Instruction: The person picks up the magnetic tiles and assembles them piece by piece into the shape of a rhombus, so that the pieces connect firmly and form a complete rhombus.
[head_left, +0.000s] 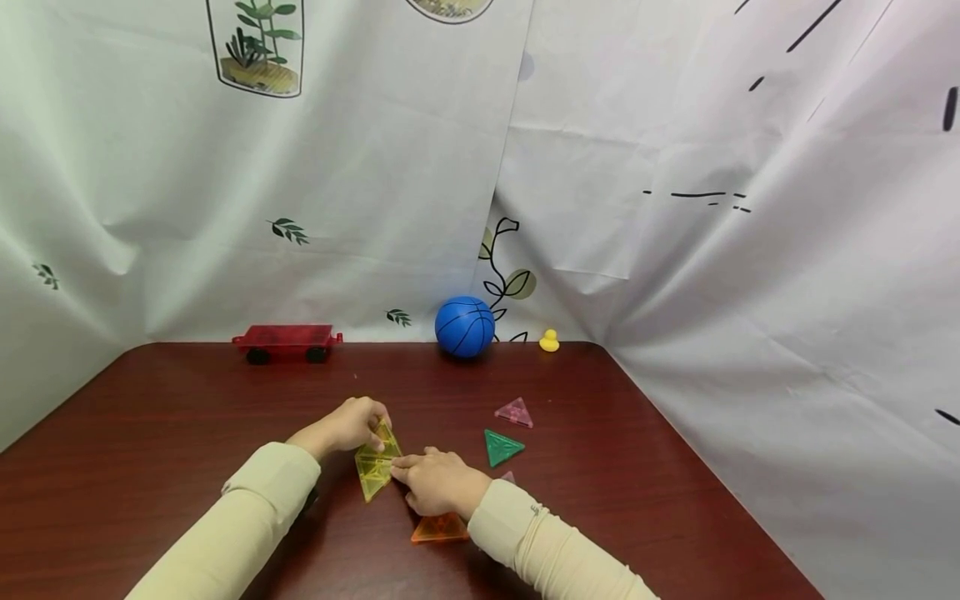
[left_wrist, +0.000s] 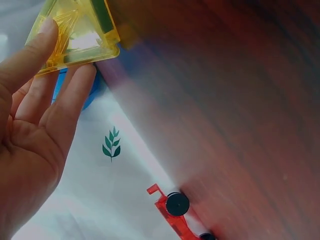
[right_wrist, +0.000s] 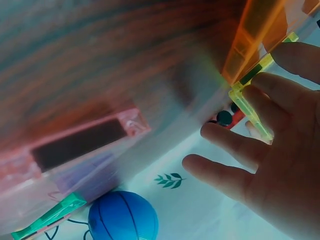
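Note:
Two translucent yellow triangle tiles (head_left: 373, 472) stand edge to edge on the dark red table. My left hand (head_left: 348, 427) pinches the upper one; in the left wrist view the thumb of the left hand (left_wrist: 37, 115) lies on the yellow tile's face (left_wrist: 87, 37), fingers behind it. With extended fingers, my right hand (head_left: 438, 482) touches the yellow tiles' right side. The right wrist view has the right hand (right_wrist: 265, 135) against the yellow tile edge (right_wrist: 250, 112). An orange triangle tile (head_left: 440, 528) lies just below my right hand.
Right of the hands lie a green triangle (head_left: 502, 447), a pink triangle (head_left: 516, 412) and another pink piece (head_left: 508, 477), partly hidden. Along the table's back edge are a red wheeled base (head_left: 288, 337), a blue ball (head_left: 465, 327) and a yellow duck (head_left: 549, 341), before a white curtain.

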